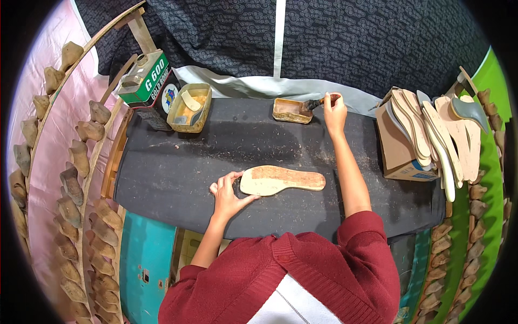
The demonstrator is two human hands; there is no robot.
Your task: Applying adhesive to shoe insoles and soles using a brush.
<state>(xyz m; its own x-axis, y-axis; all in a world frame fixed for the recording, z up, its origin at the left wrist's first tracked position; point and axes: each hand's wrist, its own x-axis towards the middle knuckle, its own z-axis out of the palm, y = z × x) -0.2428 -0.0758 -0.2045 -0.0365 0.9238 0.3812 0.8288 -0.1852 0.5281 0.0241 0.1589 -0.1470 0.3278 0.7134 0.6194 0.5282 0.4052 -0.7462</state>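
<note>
I see R grip [335, 112] closed round brush [314, 104], 1 o'clk, tip unclear; L grip [226, 194] half-open, touching insole [283, 179] @ 9 o'clk.

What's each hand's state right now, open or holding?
Left hand: open, spread against the wide end of the shoe insole.
Right hand: closed, holding a brush.

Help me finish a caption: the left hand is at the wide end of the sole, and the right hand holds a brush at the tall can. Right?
Not quite: the head view shows the brush at the small open tray, not the tall can. The left hand is at the wide end of the sole, and the right hand holds the brush.
</note>
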